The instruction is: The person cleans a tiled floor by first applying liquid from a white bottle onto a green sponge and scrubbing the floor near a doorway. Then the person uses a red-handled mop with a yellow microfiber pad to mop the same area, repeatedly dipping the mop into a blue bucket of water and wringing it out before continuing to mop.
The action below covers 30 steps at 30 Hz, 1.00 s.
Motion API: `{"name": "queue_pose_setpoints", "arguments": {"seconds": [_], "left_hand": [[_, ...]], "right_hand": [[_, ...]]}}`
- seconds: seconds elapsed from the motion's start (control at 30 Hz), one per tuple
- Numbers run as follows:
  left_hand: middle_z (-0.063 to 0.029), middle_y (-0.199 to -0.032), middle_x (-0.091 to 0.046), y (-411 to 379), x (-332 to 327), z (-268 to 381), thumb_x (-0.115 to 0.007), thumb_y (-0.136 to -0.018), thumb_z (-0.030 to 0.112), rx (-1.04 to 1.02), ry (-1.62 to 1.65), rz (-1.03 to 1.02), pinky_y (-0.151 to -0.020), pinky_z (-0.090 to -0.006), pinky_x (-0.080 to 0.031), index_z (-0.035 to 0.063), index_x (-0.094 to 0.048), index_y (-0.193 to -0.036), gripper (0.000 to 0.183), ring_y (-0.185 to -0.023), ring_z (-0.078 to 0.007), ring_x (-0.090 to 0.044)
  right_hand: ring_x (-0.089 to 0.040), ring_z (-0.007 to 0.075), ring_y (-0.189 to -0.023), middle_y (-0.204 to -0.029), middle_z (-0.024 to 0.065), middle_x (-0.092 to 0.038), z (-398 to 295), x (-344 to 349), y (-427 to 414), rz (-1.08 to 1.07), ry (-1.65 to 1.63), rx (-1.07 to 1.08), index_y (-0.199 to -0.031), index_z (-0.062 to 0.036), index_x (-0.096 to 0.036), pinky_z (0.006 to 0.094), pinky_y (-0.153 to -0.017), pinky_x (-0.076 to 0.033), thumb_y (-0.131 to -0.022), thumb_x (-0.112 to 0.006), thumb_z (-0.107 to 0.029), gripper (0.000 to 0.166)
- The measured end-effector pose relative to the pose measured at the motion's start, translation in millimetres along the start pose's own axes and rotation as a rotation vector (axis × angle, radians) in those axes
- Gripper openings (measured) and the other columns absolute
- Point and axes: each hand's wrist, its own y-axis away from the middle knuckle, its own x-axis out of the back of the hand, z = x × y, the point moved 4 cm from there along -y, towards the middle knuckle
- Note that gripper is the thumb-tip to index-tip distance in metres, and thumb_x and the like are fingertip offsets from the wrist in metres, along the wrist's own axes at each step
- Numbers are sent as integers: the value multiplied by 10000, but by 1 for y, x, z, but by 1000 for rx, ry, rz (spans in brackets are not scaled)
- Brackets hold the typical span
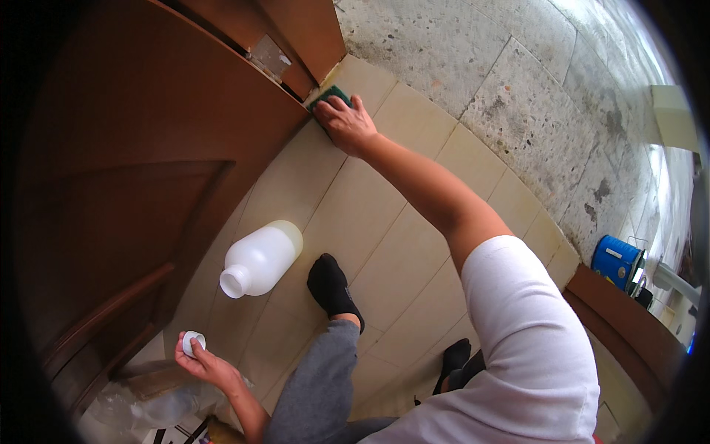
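My right hand [346, 125] presses a green scouring pad [331, 97] onto the tiled floor [383, 222], at the corner where the wooden door [138, 105] meets the door frame [302, 39]. Low on the left, my left hand [202, 363] holds a white plastic cap [193, 343] between thumb and fingers, its hollow side partly showing. Between my hands a white translucent plastic bottle [263, 258] stands uncapped on the tiles, with pale yellowish liquid at its bottom. Just right of the bottle is my foot in a black sock [333, 286].
Beyond the tiles runs a rough, stained stone floor [532, 116]. A blue paint can [614, 262] stands at the right, beside a brown frame post [621, 316]. Clear plastic bottles [166, 405] lie at the lower left, near the door.
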Motion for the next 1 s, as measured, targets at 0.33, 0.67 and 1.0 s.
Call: {"name": "queue_pose_setpoints", "arguments": {"seconds": [0.33, 0.67, 1.0], "left_hand": [[-125, -1177, -478, -1, 1, -10, -492, -900, 99, 65, 66, 53, -922, -319, -375, 5, -442, -1074, 204, -1076, -195, -456], [-133, -1165, -482, -3, 2, -20, -504, -895, 100, 141, 112, 93, -925, -324, -374, 8, -449, -1069, 204, -1061, -201, -464], [-136, -1149, -486, 1, -1, -21, -499, -897, 99, 144, 124, 75, -925, -330, -372, 4, -449, -1064, 199, -1058, -205, -464]], "right_hand": [[-394, 156, -1092, -1090, -15, -452, -1, 7, -1, -77, 69, 50, -1176, -172, -496, 484, -933, -243, -785, -516, -141, 393], [-386, 171, -1116, -1119, 0, -443, -2, 4, -16, -261, 61, 65, -1211, -141, -476, 502, -945, -227, -803, -502, -145, 409], [-384, 187, -1124, -1210, 14, -425, -4, 5, -27, -232, 94, -124, -1227, -127, -483, 508, -955, -222, -804, -490, -154, 425]]}}
